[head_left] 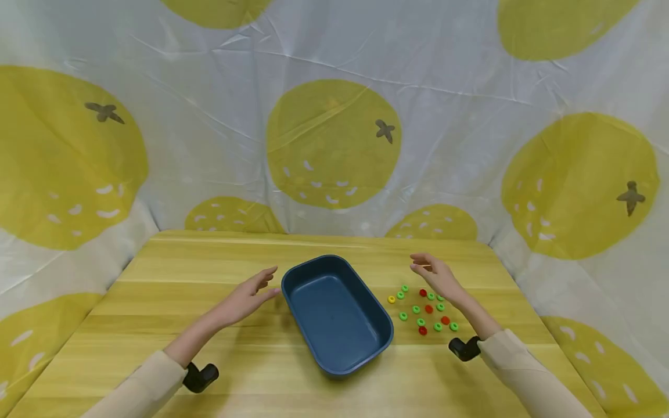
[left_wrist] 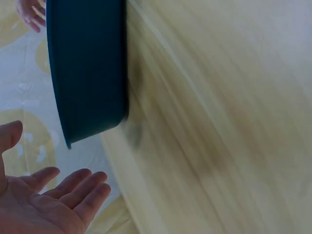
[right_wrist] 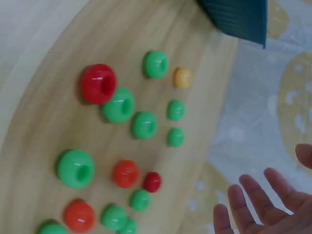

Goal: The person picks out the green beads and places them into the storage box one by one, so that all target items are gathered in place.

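Left hand (head_left: 244, 299) and right hand (head_left: 442, 282) are loose, holding nothing; one smooth blue tub (head_left: 334, 319) between 'em, 15 shiny donut beads (head_left: 428, 309) near the right.

The head view is evenly lit and fairly crisp, with a pale sheen on the near part of the table (head_left: 292, 400), soft shadows beside the tub (head_left: 334, 313) and the sleeves (head_left: 148, 383), and faint glints along the creases of the cloth (head_left: 449, 52). The left wrist view is dimmer and hazy, the table's grain smeared, its upper right corner washed out. In the right wrist view, small white highlights dot the slightly soft-edged beads (right_wrist: 70, 168)
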Demonstrator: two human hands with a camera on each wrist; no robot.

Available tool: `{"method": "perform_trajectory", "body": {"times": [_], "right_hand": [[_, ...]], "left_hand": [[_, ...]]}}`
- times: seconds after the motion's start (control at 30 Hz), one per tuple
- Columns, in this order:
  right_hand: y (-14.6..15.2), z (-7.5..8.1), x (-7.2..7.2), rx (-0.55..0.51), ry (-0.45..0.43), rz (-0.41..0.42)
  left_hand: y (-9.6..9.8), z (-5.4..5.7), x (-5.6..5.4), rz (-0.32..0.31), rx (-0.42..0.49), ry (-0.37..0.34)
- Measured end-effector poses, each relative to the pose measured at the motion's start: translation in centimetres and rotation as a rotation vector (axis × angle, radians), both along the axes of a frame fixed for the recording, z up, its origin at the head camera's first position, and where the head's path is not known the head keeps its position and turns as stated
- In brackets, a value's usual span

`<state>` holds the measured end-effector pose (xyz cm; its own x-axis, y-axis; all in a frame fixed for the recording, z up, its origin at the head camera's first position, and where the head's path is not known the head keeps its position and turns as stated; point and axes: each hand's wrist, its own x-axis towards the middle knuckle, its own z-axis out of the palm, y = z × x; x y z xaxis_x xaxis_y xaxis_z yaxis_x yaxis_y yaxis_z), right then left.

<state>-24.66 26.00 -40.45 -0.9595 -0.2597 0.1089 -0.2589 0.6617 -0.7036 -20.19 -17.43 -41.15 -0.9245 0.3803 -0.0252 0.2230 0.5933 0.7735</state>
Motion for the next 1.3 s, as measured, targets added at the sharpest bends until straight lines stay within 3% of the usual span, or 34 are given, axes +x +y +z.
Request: {"method": "perform_trajectory", "body": {"times": [0.23,0.5,0.8,0.93,1.3], "right_hand": [[0.9,-2.4,-1.5,-0.129,-0.147,-0.123],[0.4,-4.8,-2.3,-0.06,-0.182,-0.182],[0.1,-5.7,-2.4,0.081,-0.19,-0.235],[0.2,-5.8,-2.2,0.123,-0.157,-0.219],[-0.3,-5.4,-2.6,0.2,-0.058,-0.211]], "left_hand": [[0.6,-0.7,-0.7,0.049,0.163,-0.108],[1.5,-1.5,-0.7,0.064,0.314,-0.234],[2.1,-2.6,-0.7,0.099,0.354,-0.266],[2.3,-2.7,-0.9,0.095,0.375,-0.287],[2.0,-2.9,-0.8,0.159,0.541,-0.493]]}}
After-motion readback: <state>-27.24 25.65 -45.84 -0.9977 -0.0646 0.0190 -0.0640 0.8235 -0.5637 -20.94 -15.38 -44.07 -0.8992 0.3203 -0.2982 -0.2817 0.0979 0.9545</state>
